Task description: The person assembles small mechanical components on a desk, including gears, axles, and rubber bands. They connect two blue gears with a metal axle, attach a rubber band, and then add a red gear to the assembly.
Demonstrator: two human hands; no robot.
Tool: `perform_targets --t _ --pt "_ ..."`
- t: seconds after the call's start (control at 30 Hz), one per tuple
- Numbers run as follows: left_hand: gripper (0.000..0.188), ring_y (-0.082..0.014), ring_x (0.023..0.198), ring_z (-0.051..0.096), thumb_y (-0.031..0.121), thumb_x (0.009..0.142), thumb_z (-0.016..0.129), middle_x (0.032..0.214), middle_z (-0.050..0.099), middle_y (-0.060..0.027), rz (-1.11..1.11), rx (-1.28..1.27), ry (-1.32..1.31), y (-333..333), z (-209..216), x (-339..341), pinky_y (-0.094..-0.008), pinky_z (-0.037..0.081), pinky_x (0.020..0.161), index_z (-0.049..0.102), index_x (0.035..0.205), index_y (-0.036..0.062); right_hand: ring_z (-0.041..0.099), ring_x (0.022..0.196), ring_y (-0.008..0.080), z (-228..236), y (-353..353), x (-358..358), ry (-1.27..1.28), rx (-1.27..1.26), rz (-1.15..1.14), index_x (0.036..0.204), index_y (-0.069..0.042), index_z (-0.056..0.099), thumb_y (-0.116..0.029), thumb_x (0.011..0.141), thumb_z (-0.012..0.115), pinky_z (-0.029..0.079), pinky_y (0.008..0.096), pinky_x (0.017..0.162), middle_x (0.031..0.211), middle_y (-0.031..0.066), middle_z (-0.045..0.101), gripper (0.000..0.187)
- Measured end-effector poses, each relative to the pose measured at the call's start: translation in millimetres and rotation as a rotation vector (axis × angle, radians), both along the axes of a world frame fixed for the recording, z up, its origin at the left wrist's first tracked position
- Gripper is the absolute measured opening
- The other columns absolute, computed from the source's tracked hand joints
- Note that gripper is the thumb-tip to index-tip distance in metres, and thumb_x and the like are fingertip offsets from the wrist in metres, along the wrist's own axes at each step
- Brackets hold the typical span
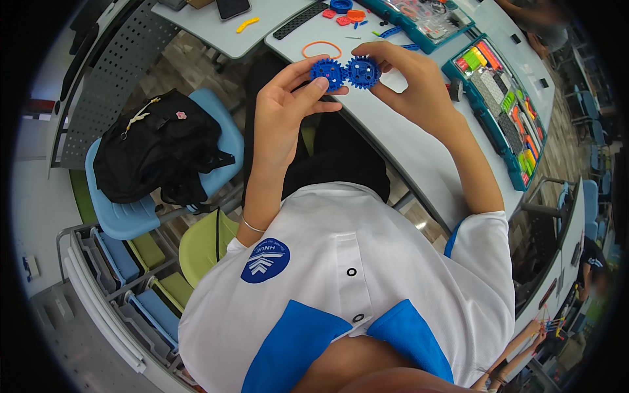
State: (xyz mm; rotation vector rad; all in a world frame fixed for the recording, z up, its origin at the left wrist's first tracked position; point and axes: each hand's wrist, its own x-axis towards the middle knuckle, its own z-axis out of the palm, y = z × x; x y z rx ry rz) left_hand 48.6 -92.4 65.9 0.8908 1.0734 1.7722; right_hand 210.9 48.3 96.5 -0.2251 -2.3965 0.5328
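Two blue toothed gear wheels meet edge to edge above the near edge of the white table. My left hand (293, 98) pinches the left gear (329, 72) between thumb and fingers, its face turned up. The right gear (362, 71) is gripped by my right hand (414, 78), with the fingers behind and at its side. Whether the teeth interlock I cannot make out. Just beyond my left fingers lies an orange rubber band (322, 48) on the table.
A teal-rimmed parts case (522, 177) with colourful building pieces stands at the right; another teal case (429, 46) is farther back. Small loose parts and a black strip (300, 21) lie on the table (419, 157). A black backpack (157, 147) rests on a blue chair (118, 219) at left.
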Motion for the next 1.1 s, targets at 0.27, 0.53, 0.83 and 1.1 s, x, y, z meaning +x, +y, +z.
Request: perform_targets --t 0.27,0.53,0.83,1.1 --pt "0.037 -0.0253 0.098 0.07 0.009 0.097 0.059 0.116 0.066 -0.0174 -0.067 -0.04 -0.009 12 -16 -18 -0.0321 0.061 0.078 0.054 0.131 -0.0059 0.061 0.076 0.0182 -13 5 -10 -0.098 -0.184 0.03 0.12 -0.009 0.064 -0.013 0.076 0.081 0.05 0.0285 0.071 0.099 0.007 0.066 0.047" --pt "0.041 -0.0366 0.13 0.042 0.03 0.099 0.058 0.136 0.05 -0.0246 0.822 -0.135 1.233 107 -66 -203 -0.048 0.039 0.106 0.059 0.133 0.0075 0.06 0.077 0.0182 -63 1 -8 -0.062 -0.432 -0.053 0.12 -0.003 0.062 -0.014 0.077 0.082 0.05 0.0287 0.069 0.097 0.0107 0.064 0.048" --pt "0.043 -0.0414 0.141 0.022 0.033 0.096 0.061 0.151 0.029 -0.0262 0.913 -0.268 1.298 137 -97 -259 -0.0509 0.029 0.112 0.059 0.134 0.0122 0.053 0.066 0.0149 -73 6 -16 -0.215 -0.568 -0.045 0.12 -0.005 0.062 -0.016 0.077 0.083 0.045 0.026 0.06 0.089 0.0061 0.061 0.048" --pt "0.039 -0.0331 0.137 0.035 0.025 0.094 0.063 0.137 0.054 -0.0104 0.837 -0.167 1.369 137 -92 -262 -0.0447 0.032 0.112 0.063 0.125 0.0013 0.05 0.063 0.0123 -74 10 -20 -0.223 -0.658 -0.057 0.117 -0.005 0.064 -0.016 0.075 0.084 0.041 0.0236 0.054 0.082 0.0041 0.058 0.048"
